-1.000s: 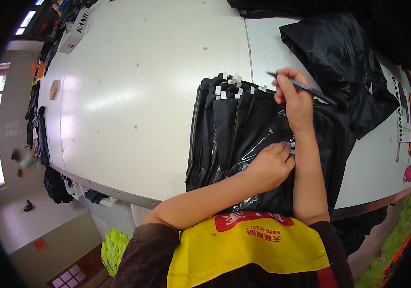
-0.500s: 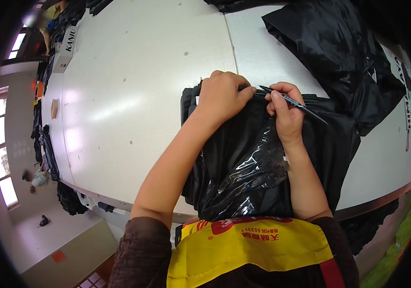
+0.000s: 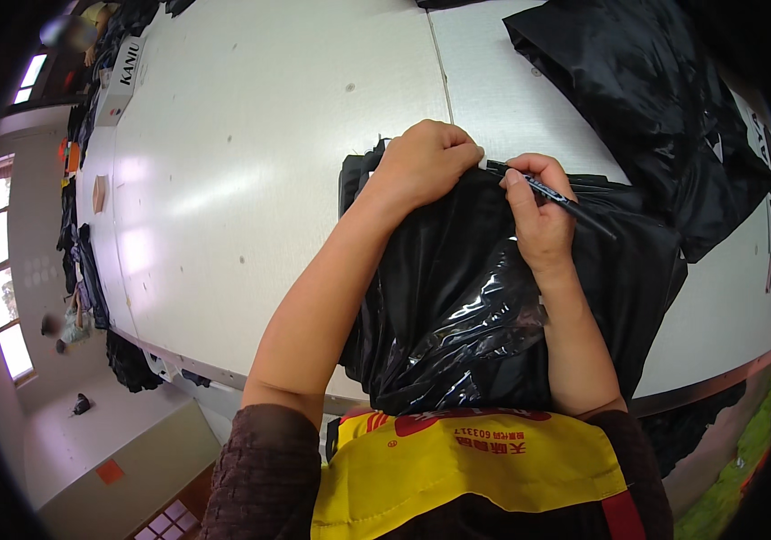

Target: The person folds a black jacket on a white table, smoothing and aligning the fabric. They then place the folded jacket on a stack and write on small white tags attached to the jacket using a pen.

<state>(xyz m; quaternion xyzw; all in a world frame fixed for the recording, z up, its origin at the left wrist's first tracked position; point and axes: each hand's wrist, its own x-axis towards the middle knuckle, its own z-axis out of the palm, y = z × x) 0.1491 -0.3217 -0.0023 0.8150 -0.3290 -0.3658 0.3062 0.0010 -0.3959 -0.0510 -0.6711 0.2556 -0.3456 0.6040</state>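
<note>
A stack of shiny black garments (image 3: 444, 279) lies on the table in front of me, with clear plastic film (image 3: 484, 310) glinting over its near part. My left hand (image 3: 426, 164) is at the stack's far edge, fingers closed in a pinch. A small white tag (image 3: 482, 164) shows at those fingertips. To the right, my right hand (image 3: 543, 211) grips a black marker pen (image 3: 576, 210) like a writing tool. The pen's tip points left, close beside the tag; whether it touches cannot be made out.
The white table (image 3: 259, 135) stretches away to the left and far side. A larger heap of black fabric (image 3: 628, 108) lies at the far right. Along the left edge are a white printed box (image 3: 121, 81) and more dark cloth. People stand farther off at left.
My left hand has shifted slightly, and a white tag now shows at its fingertips. The pen has come down a little, its tip nearer the left fingers.
</note>
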